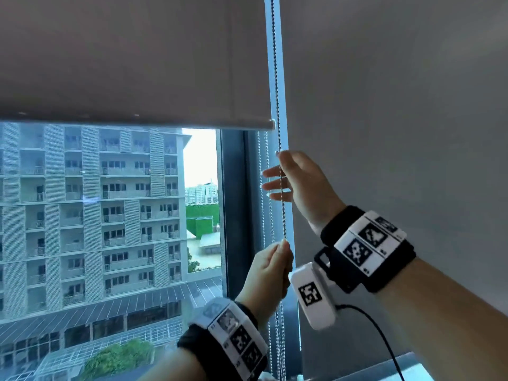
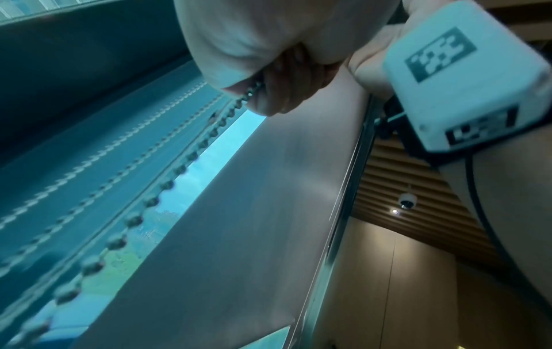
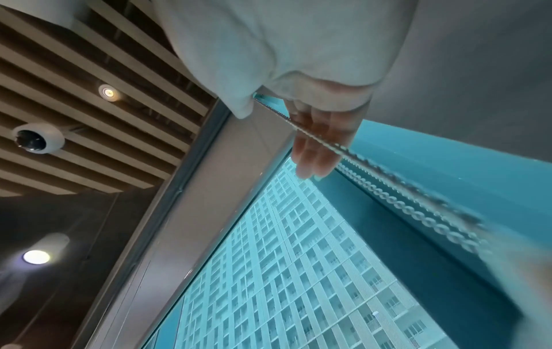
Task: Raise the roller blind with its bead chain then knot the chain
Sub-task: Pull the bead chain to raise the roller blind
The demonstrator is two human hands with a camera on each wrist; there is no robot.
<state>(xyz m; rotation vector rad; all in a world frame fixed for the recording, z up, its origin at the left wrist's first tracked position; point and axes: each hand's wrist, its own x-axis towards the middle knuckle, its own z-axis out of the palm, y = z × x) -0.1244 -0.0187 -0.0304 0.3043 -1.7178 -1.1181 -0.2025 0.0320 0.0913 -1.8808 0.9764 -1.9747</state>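
Observation:
The grey roller blind (image 1: 137,64) hangs partly down, its bottom bar (image 1: 165,121) about a third of the way down the window. Its bead chain (image 1: 283,213) drops along the blind's right edge. My left hand (image 1: 284,250) grips the chain low down, with thumb and curled fingers closed round the beads (image 2: 252,91). My right hand (image 1: 275,171) is higher up, fingers straight and spread. The chain (image 3: 328,141) runs across those fingers (image 3: 313,151), and the thumb tip touches it from above.
A second grey blind (image 1: 398,105) covers the pane to the right. The dark window frame (image 1: 233,202) stands left of the chain, with further white bead chains (image 1: 261,215) hanging beside it. A sill (image 1: 412,364) lies at the lower right. A wrist camera cable (image 1: 384,339) dangles below my right arm.

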